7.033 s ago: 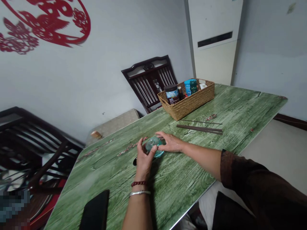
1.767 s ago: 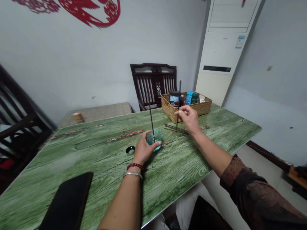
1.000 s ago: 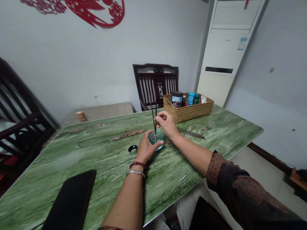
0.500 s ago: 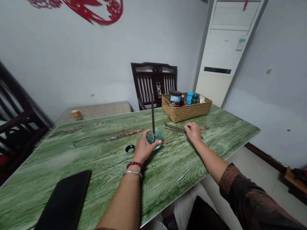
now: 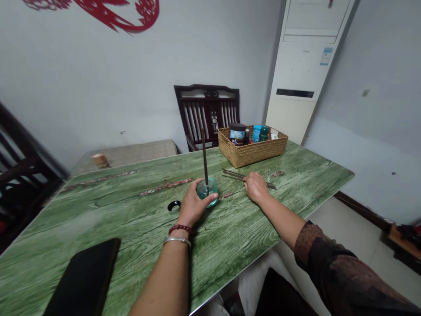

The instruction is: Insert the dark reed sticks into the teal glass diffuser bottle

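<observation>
My left hand (image 5: 192, 204) is closed around a small round glass diffuser bottle (image 5: 212, 188) with blue-green liquid, which stands on the table. Dark reed sticks (image 5: 204, 158) rise upright out of its neck. Just left of the bottle lies a black ring-shaped cap (image 5: 174, 206). My right hand (image 5: 256, 188) is low over several more dark reed sticks (image 5: 233, 174) lying on the tabletop, its fingers pinched together on them. The hand covers the middle of these sticks, so how many are gripped is hidden.
The green wood-pattern table (image 5: 138, 228) carries a woven basket (image 5: 253, 156) of jars and bottles behind my right hand. A black phone-like slab (image 5: 83, 276) lies near left. Behind the table stand a dark wooden chair (image 5: 210, 109) and a white floor-standing air conditioner (image 5: 292, 109).
My right hand has moved left and nearer along the loose sticks, leaving their right ends in view. My left hand still holds the bottle. The whole view has shifted slightly.
</observation>
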`<action>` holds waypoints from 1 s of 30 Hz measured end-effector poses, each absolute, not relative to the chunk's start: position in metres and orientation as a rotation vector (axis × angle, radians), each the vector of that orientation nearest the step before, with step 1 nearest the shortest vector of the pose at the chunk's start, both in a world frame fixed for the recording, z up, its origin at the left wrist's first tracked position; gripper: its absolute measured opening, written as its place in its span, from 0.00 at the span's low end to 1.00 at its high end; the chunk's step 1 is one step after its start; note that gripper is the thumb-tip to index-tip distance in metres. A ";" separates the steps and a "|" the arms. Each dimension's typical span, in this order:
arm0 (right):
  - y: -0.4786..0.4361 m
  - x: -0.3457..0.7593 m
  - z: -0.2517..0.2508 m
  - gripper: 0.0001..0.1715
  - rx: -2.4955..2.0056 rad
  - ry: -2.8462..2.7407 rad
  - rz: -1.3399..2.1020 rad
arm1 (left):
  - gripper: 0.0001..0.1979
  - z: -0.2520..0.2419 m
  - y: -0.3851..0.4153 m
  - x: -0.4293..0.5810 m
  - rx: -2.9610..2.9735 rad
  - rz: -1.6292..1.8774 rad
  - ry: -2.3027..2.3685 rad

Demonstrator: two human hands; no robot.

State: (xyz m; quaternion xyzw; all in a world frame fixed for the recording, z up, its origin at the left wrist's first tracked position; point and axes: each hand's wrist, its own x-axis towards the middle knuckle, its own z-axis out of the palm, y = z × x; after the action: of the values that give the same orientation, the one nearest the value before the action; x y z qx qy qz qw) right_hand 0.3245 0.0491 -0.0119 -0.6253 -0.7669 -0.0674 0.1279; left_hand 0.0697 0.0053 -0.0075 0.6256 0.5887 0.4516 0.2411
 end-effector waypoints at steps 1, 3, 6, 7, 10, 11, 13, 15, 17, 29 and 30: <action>0.049 0.324 -0.011 0.19 -1.824 -2.236 -0.194 | 0.37 -0.008 0.005 0.070 1.716 1.232 1.612; 0.048 0.324 -0.010 0.19 -1.817 -2.232 -0.191 | 0.38 -0.007 0.005 0.070 1.720 1.233 1.616; 0.047 0.324 -0.008 0.18 -1.779 -2.190 -0.201 | 0.37 -0.006 0.004 0.070 1.719 1.245 1.615; 0.047 0.324 -0.008 0.19 -1.779 -2.183 -0.202 | 0.36 -0.005 0.004 0.070 1.718 1.250 1.618; 0.047 0.325 -0.009 0.18 -1.827 -2.208 -0.192 | 0.36 -0.004 0.003 0.070 1.714 1.256 1.620; 0.048 0.325 -0.010 0.18 -1.845 -2.220 -0.187 | 0.36 -0.005 0.003 0.070 1.713 1.254 1.620; 0.048 0.325 -0.011 0.17 -1.857 -2.231 -0.187 | 0.37 -0.005 0.004 0.070 1.716 1.244 1.621; 0.048 0.325 -0.011 0.16 -1.844 -2.222 -0.194 | 0.37 -0.006 0.004 0.070 1.722 1.239 1.624; 0.048 0.325 -0.010 0.15 -1.825 -2.213 -0.195 | 0.36 -0.006 0.004 0.070 1.723 1.242 1.629; 0.049 0.328 -0.007 0.14 -1.802 -2.262 -0.167 | 0.34 -0.006 0.004 0.070 1.706 1.250 1.616; 0.048 0.327 -0.006 0.13 -1.780 -2.240 -0.162 | 0.35 -0.006 0.004 0.069 1.702 1.245 1.617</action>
State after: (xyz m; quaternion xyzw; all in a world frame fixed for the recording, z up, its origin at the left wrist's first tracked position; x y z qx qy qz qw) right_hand 0.3273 0.0482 -0.0058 -0.6152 -0.7743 -0.0558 0.1373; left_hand 0.0695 0.0044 -0.0061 0.6218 0.5909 0.4547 0.2397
